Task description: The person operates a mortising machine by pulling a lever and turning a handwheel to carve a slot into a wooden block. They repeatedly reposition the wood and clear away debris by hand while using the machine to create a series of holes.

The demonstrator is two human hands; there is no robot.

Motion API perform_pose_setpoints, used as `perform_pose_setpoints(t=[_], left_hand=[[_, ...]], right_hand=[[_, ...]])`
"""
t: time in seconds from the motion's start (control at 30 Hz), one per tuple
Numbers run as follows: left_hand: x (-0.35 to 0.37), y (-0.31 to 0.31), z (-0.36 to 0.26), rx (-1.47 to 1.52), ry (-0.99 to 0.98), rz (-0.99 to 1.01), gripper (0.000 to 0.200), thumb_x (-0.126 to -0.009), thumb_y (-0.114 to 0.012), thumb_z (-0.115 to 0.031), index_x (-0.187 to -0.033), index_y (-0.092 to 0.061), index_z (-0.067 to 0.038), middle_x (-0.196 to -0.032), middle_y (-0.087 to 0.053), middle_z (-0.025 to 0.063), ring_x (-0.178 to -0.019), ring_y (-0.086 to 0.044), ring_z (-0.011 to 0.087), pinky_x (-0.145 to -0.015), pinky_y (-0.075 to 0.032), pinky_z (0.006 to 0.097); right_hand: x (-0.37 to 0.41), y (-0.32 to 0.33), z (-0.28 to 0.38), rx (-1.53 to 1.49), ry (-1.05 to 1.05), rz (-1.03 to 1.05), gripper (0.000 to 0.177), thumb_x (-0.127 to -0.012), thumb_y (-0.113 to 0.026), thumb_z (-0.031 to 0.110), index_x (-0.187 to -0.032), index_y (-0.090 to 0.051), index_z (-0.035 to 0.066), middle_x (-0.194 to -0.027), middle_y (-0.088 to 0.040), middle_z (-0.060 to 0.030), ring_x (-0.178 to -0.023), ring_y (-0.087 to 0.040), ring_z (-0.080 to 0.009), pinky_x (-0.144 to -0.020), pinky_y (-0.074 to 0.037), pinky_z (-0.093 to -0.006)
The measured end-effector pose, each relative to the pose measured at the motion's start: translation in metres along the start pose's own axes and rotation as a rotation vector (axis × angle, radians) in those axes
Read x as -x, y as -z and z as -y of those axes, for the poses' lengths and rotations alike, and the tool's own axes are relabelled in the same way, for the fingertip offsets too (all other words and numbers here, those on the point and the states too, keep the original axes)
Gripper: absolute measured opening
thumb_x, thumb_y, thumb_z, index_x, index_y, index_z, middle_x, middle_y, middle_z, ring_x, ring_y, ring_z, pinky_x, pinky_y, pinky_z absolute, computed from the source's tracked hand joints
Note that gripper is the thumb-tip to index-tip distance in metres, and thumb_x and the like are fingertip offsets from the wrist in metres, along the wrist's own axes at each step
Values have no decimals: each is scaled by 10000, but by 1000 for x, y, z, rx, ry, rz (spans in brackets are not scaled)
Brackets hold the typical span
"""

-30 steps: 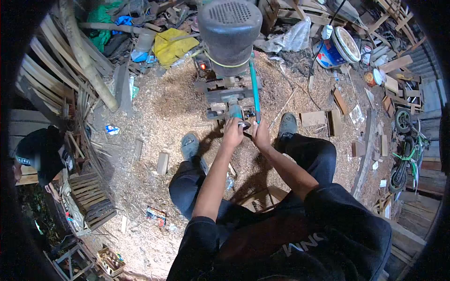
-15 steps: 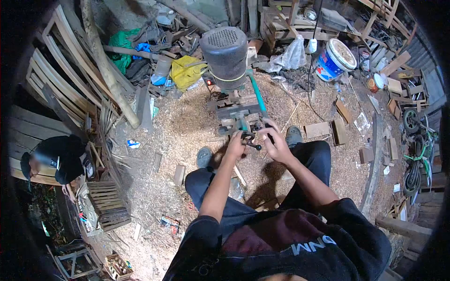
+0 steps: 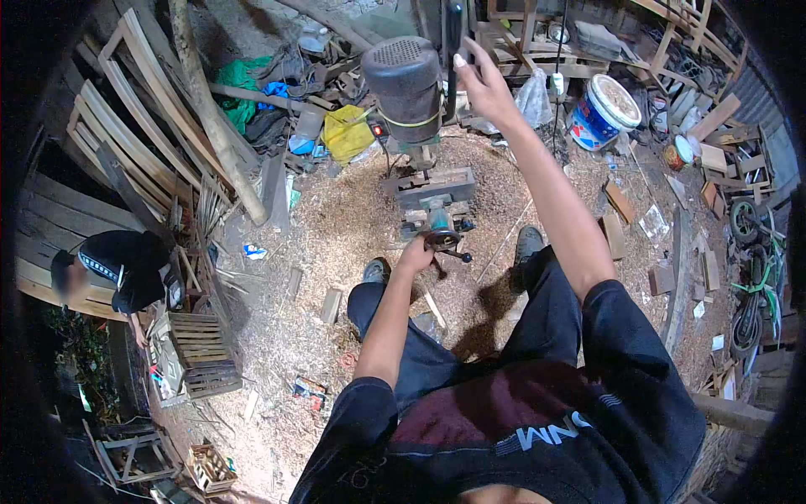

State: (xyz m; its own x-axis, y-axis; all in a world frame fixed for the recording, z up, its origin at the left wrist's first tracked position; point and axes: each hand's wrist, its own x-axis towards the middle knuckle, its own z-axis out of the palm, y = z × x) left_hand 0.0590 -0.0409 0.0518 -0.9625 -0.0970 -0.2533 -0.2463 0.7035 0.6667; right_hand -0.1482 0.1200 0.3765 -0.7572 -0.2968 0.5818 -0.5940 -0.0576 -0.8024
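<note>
Head view: the left hand (image 3: pixel 417 252) is curled shut around a small dark fitting (image 3: pixel 444 244) at the lower end of a floor-standing drilling machine (image 3: pixel 432 189). The fitting sticks out just to the right of the knuckles, with a thin cross pin pointing away from the fingers. The right hand (image 3: pixel 480 80) is raised with its fingers (image 3: pixel 464 60) spread and straight, holding nothing. Just beside the fingertips stands a dark upright lever (image 3: pixel 453 29); whether they touch it I cannot tell. The step in hand looks like steadying the fitting with one hand while the other goes to the lever. Done well, that means a firm grip low on the fitting, with the knuckles clear of the teal spindle (image 3: pixel 438 220) just above them. The lever wants a full wrap of the fingers rather than a fingertip push. The machine itself is worn: a rounded grey motor (image 3: pixel 403 80) with a vented cap sits on top, just left of the right fingers, and a stepped metal block sits between it and the spindle. Sawdust (image 3: pixel 327 218) covers the ground around both shoes. A blue and white bucket (image 3: pixel 598 109) stands well to the right of the raised fingers, and another person (image 3: pixel 126 265) in dark clothing is far to the left.
</note>
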Motion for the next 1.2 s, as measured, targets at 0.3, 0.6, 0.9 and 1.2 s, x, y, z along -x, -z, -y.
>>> perform_pose_setpoints(t=[0.3, 0.6, 0.9, 1.2], left_hand=[[12, -25, 11, 3, 151, 182, 936, -879, -613, -348, -1526, -10, -43, -1476, -347, 271, -1333, -401, 397, -1119, -326, 395], [20, 1, -16, 32, 222, 281, 899, -903, -569, -306, -1522, 31, -53, -1460, -365, 283, -1316, -433, 383, -1110, -327, 367], [19, 0, -4, 133, 206, 266, 868, -904, -563, -275, -1524, 9, -69, -1456, -359, 292, -1312, -439, 379, -1093, -345, 355], [14, -16, 18, 50, 123, 176, 879, -898, -559, -264, -1527, 35, -106, -1355, -465, 317, -1215, -511, 432, -1031, -403, 409]], right_hand=[[251, 19, -212, 410, -793, 245, 534, -937, -516, 457, -1107, -637, -35, -940, -680, -251, -921, -660, -374, -842, -502, -471], [381, -47, -278, 719, -1367, -481, 537, -923, -456, 417, -1147, -604, -48, -1037, -633, -290, -1002, -619, -409, -867, -481, -503], [382, -51, -264, 158, -1337, -278, 670, -961, -414, 557, -1154, -573, -64, -1075, -626, -183, -972, -589, -267, -861, -460, -414], [388, -73, -263, -305, -1350, -78, 578, -987, -368, 450, -1271, -557, -17, -1207, -622, -173, -1138, -568, -285, -937, -434, -419]])
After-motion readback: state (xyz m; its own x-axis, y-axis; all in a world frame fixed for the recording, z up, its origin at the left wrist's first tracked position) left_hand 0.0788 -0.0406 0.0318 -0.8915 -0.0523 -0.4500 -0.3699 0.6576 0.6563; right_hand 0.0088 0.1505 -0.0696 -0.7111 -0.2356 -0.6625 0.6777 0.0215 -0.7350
